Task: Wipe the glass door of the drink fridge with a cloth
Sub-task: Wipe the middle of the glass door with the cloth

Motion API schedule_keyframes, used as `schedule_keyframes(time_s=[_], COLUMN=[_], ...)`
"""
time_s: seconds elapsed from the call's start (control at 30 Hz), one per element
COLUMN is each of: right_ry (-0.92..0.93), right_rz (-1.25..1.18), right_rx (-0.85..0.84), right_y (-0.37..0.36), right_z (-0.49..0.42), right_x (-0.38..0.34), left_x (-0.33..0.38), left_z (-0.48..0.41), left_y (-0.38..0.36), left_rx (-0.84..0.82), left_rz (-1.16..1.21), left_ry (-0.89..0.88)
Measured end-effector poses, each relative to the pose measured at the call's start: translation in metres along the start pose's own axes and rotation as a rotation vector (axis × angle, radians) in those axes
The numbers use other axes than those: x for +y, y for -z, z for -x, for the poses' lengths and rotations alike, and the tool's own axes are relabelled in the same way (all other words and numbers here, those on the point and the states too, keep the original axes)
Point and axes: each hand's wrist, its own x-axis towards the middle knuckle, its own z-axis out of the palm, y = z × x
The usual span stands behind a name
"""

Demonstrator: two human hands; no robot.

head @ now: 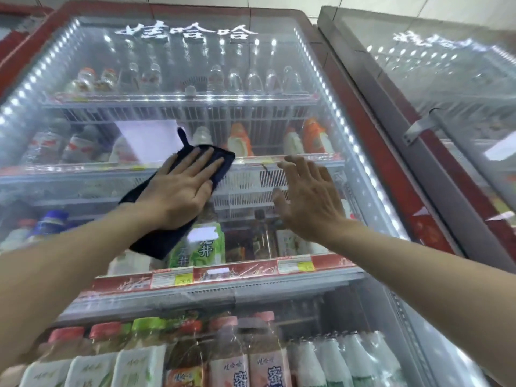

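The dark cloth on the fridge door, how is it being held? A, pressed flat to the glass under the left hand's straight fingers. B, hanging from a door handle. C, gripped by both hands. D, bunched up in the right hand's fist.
A: the left hand lies flat, fingers straight, on the dark cloth against the glass door, while the right hand is spread open beside it, off the cloth.

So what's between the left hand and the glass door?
In the head view, a dark blue cloth lies between them: the left hand presses it flat against the glass door with straight fingers.
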Motion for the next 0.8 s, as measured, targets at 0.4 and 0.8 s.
schedule_keyframes(time_s=[0.4,0.8], right_ry=[-0.083,-0.011], right_rz=[-0.071,-0.112], right_rx=[-0.004,-0.036], right_y=[-0.007,0.001], right_z=[0.01,0.003], right_x=[0.004,0.066], left_x=[0.075,0.064], left_z=[-0.017,-0.078], left_y=[-0.01,-0.005], left_rx=[0.016,-0.004], left_rz=[0.047,0.015], left_ry=[0.117,0.109])
